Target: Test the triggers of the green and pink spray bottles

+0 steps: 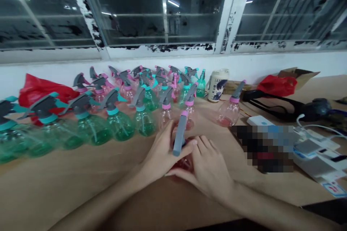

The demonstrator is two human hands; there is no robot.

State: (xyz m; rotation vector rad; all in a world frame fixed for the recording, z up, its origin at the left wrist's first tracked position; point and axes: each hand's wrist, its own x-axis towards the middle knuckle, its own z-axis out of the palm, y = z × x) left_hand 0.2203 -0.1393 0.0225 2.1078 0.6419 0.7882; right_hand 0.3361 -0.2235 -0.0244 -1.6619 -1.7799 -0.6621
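A pink-tinted spray bottle (pixel 185 164) with a grey and pink spray head stands upright in front of me, held between both hands. My left hand (pixel 162 153) is closed around its neck, just under the spray head. Around the lower, rounded body, my right hand (pixel 210 168) is wrapped, hiding much of it. Just behind my hands are two more pink spray bottles (pixel 166 112). A row of green spray bottles (pixel 120 125) with teal collars runs off to the left.
More spray bottles in both colours crowd against the wall, beside a red plastic bag (pixel 46 88). To the right are a single pink bottle (pixel 228 113), a printed cup (pixel 217 86), a black strap (pixel 282 106) and white devices with cables (pixel 311 148). A blurred patch covers something there.
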